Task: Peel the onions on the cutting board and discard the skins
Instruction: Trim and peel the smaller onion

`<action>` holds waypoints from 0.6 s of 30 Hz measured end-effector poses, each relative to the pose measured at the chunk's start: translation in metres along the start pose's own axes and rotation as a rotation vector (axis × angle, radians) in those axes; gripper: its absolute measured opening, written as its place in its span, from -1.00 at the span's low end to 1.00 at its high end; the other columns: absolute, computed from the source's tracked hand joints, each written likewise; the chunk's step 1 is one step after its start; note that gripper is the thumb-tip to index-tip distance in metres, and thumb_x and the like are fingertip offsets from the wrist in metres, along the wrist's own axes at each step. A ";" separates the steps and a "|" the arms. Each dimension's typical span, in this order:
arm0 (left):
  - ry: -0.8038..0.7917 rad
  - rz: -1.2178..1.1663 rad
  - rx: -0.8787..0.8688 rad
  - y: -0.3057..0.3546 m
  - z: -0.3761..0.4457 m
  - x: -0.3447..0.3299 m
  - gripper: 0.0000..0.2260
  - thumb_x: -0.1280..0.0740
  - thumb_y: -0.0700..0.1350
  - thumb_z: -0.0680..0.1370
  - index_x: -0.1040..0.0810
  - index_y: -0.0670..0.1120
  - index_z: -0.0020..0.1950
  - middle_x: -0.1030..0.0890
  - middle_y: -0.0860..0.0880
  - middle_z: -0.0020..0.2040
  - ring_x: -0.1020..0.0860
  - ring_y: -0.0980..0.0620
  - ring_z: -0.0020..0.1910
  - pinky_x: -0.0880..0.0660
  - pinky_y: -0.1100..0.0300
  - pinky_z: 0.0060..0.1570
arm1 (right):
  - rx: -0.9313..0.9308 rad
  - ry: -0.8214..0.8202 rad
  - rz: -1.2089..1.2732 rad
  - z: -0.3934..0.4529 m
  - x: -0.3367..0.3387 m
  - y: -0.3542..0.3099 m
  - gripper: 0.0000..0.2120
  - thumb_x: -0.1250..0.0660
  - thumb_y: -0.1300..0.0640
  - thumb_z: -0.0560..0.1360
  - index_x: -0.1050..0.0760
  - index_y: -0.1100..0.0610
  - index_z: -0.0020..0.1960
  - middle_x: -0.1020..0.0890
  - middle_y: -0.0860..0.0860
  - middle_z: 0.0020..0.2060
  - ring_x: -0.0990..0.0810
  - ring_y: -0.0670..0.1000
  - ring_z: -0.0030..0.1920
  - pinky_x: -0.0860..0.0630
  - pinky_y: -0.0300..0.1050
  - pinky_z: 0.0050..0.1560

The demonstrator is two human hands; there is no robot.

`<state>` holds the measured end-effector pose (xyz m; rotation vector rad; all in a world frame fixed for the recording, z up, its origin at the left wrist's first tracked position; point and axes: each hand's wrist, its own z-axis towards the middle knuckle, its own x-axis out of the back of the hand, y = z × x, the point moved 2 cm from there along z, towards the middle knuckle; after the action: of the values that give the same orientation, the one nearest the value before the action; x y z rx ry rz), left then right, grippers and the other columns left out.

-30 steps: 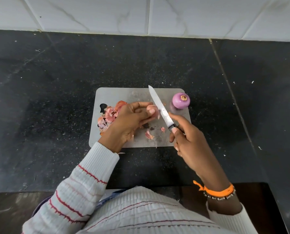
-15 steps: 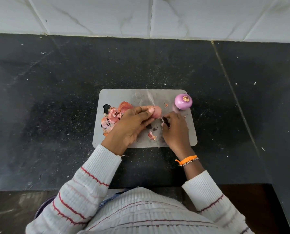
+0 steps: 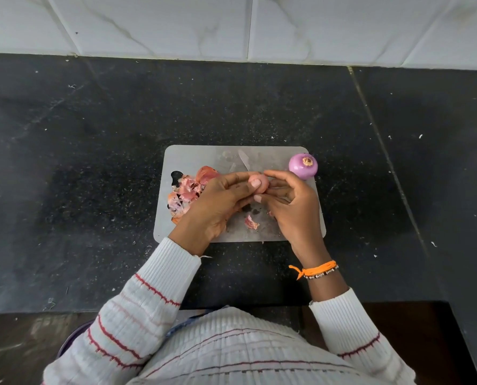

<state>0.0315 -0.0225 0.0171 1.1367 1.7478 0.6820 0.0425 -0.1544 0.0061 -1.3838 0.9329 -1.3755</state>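
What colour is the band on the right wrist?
Orange, with a small beaded strand beside it; the wristband shows in the head view.

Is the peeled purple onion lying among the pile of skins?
No, the purple onion sits at the board's far right corner, while the skins lie at its left.

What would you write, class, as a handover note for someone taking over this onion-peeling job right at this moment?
Left hand: grips the small onion above the cutting board, thumb on it.
Right hand: fingers touch the same onion from the right; what else it holds cannot be told.
Knife: the blade shows on the board behind the hands.
Done: one peeled purple onion sits at the board's far right corner; a pile of skins lies on the left, a loose scrap near the front.
Left: finish peeling this onion, then discard all the skins.
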 end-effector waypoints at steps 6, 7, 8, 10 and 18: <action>0.100 -0.060 -0.014 0.005 0.004 0.006 -0.75 -0.24 -0.25 0.55 -0.49 -0.28 0.21 -0.61 -0.09 -0.07 -0.58 0.12 -0.11 -0.53 0.34 -0.06 | 0.000 -0.054 -0.164 -0.001 0.001 0.002 -0.73 -0.48 0.30 0.35 -0.54 0.10 -0.02 -0.63 -0.05 -0.18 -0.61 -0.21 -0.18 -0.53 -0.39 -0.11; 0.097 -0.063 -0.016 0.005 0.004 0.007 -0.75 -0.24 -0.27 0.55 -0.49 -0.27 0.21 -0.61 -0.09 -0.06 -0.58 0.12 -0.12 -0.54 0.33 -0.05 | 0.003 -0.076 -0.173 -0.002 0.002 0.002 -0.73 -0.48 0.30 0.36 -0.55 0.12 0.02 -0.64 -0.05 -0.12 -0.62 -0.17 -0.09 -0.54 -0.36 -0.04; 0.095 -0.057 -0.019 0.005 0.003 0.007 -0.76 -0.24 -0.27 0.55 -0.50 -0.27 0.21 -0.62 -0.09 -0.07 -0.59 0.12 -0.13 -0.54 0.32 -0.05 | 0.013 -0.075 -0.174 -0.002 0.002 0.002 -0.71 -0.47 0.30 0.37 -0.55 0.12 0.05 -0.64 -0.06 -0.07 -0.62 -0.13 -0.02 -0.54 -0.33 0.02; 0.086 -0.020 -0.025 0.005 0.002 0.006 -0.79 -0.26 -0.24 0.55 -0.53 -0.25 0.16 -0.63 -0.08 -0.09 -0.60 0.12 -0.14 -0.56 0.33 -0.08 | 0.032 -0.032 -0.132 -0.002 0.002 0.000 -0.67 -0.48 0.28 0.37 -0.54 0.10 0.10 -0.64 -0.05 0.02 -0.60 -0.13 0.05 -0.55 -0.28 0.02; 0.062 0.054 0.030 -0.002 0.002 -0.004 -0.78 -0.23 -0.10 0.58 -0.59 -0.20 -0.11 -0.61 -0.06 -0.27 -0.56 0.14 -0.32 -0.55 0.39 -0.27 | 0.061 0.025 0.023 -0.001 0.005 -0.005 -0.72 -0.47 0.20 0.38 -0.54 0.13 0.07 -0.66 0.02 -0.03 -0.63 -0.05 0.01 -0.61 -0.03 0.00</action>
<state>0.0332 -0.0269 0.0164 1.1980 1.7906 0.7331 0.0410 -0.1579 0.0119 -1.3095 0.9134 -1.3957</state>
